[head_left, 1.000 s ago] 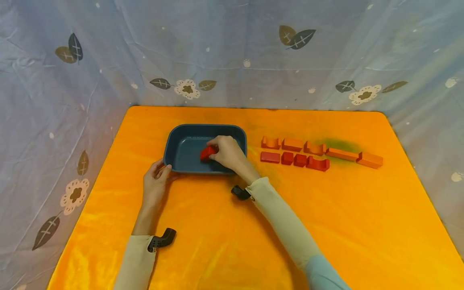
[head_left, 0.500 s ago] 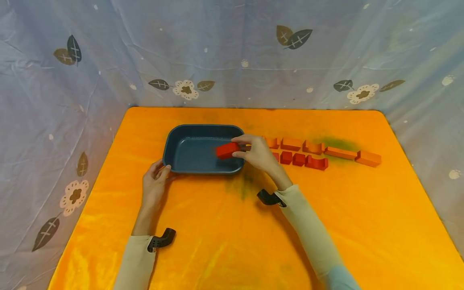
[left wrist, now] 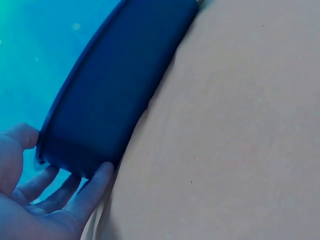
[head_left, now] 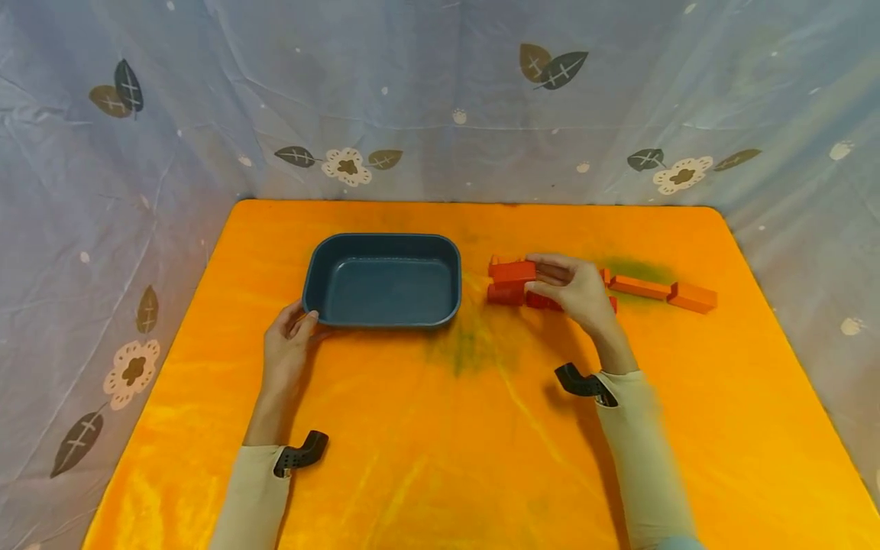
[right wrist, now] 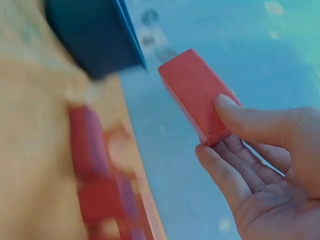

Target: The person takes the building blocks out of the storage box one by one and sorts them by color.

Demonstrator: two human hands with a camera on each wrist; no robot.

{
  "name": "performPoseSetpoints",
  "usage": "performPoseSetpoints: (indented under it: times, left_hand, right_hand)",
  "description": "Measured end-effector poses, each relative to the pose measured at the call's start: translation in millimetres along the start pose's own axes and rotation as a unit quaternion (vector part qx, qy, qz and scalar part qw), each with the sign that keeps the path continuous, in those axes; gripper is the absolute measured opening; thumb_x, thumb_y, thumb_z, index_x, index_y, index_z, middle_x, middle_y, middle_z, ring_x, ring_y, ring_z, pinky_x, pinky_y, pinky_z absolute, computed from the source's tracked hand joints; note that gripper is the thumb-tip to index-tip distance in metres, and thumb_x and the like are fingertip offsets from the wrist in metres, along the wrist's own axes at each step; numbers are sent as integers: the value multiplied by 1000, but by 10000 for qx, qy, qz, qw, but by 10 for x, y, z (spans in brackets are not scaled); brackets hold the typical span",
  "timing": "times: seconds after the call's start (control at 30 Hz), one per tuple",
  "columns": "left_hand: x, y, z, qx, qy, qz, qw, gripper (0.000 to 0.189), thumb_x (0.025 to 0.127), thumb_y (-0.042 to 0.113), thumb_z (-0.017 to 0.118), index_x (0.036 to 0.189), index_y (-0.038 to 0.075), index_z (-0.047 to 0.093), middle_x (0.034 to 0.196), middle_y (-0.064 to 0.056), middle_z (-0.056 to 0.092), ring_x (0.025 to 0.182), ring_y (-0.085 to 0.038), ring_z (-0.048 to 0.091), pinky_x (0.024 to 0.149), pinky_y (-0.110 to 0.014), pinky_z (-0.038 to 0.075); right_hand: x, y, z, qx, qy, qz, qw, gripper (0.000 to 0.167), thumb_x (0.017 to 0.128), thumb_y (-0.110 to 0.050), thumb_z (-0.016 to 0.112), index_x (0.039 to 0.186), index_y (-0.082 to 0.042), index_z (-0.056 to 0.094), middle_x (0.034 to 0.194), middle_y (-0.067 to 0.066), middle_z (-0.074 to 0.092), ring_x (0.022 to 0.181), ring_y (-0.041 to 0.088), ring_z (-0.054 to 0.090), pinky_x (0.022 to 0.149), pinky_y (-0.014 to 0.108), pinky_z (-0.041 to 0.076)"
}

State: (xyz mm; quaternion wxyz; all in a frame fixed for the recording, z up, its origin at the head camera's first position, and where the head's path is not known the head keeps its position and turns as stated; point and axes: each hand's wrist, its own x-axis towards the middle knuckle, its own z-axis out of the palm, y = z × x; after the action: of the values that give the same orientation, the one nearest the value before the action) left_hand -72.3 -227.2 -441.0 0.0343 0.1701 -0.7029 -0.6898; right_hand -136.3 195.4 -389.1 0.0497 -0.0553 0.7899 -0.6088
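Note:
My right hand (head_left: 583, 296) pinches a red rectangular block (head_left: 514, 273) between thumb and fingertips. In the right wrist view the block (right wrist: 195, 92) is raised and tilted, its long end sticking out past the fingers. In the head view it overlaps the left end of two rows of blocks. At the near-left corner of a deep blue dish (head_left: 385, 286), my left hand (head_left: 285, 344) holds the rim. The left wrist view has the thumb at the rim and the fingers (left wrist: 97, 182) against the outer wall. Nothing lies in the dish.
On the orange cloth (head_left: 412, 428), a flat orange block (head_left: 639, 288) and a thicker orange block (head_left: 693, 298) stand right of my right hand. A red block (head_left: 506, 295) lies below the held one; others are partly hidden. A patterned curtain (head_left: 454, 69) encloses the table's back and sides.
My right hand has carried the red block out of the dish, rightward over its rim, to above the block rows. My left hand has kept its place at the dish's corner.

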Motion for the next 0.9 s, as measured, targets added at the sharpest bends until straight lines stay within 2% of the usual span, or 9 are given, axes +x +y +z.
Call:
performPoseSetpoints:
  times: [0.17,0.27,0.4,0.43,0.53,0.67,0.77,0.83,0.9]
  left_hand:
    - [-32,-9,-13,-34,-22,17,10000,48,100,18,57,143,1,46,138,-15,49,107,-14,58,89,-28,55]
    - [-47,-13,-2,-36,-59,43,10000,48,100,18,57,143,1,46,138,-16,49,107,-15,58,88,-28,56]
    - [-47,0,12,-54,-75,65,9999,48,100,18,57,143,1,46,138,-15,49,108,-16,58,88,-28,56]
    - [-45,3,10,-72,-71,66,9999,48,100,18,57,143,1,46,138,-15,49,107,-16,58,88,-28,56]
    - [-48,7,-16,-10,-31,61,10000,48,100,19,57,143,1,46,138,-15,49,107,-14,58,88,-27,56]
    - [-57,-12,-60,79,16,-21,10000,48,100,19,56,144,1,45,138,-15,48,108,-15,57,88,-28,56]
    - [-62,-38,-67,169,25,-114,9998,48,101,19,55,145,2,44,139,-15,48,112,-17,56,89,-28,55]
    - [-66,-51,-69,253,37,-150,9996,49,101,21,55,145,4,44,140,-15,48,114,-19,55,90,-28,54]
    - [-71,-52,-67,288,47,-173,9994,49,101,21,55,146,4,44,141,-14,48,117,-20,54,91,-28,54]
  right_hand:
    - [-184,111,-454,632,440,-43,9970,48,86,-1,73,131,7,58,128,10,64,108,7,64,79,21,56]
    - [-330,203,-749,557,684,23,9961,47,86,-5,74,131,2,60,124,0,65,104,-2,63,79,17,55]
    - [-548,368,-1098,688,1067,253,9916,43,86,-5,74,127,-3,65,114,-9,67,100,-4,64,77,14,54]
    - [-601,418,-1171,861,1120,287,9896,42,86,-2,74,127,-3,65,112,-10,67,99,-4,64,77,14,54]
    - [-734,572,-1329,1046,1269,391,9856,41,85,0,73,126,-2,65,111,-13,65,98,-5,65,77,13,54]
    - [-831,744,-1446,561,1279,648,9881,48,87,-6,73,132,-1,60,125,-13,60,99,-11,60,79,9,51]
    - [-851,832,-1508,-283,1097,862,9898,51,90,-15,72,137,0,55,138,-7,55,99,-17,56,79,7,50]
    - [-847,885,-1532,-751,874,966,9886,52,92,-19,70,138,-1,53,142,-2,52,100,-19,54,79,7,50]
    - [-834,927,-1536,-1149,663,973,9864,52,93,-22,69,137,0,53,134,-7,57,100,-21,52,78,6,49]
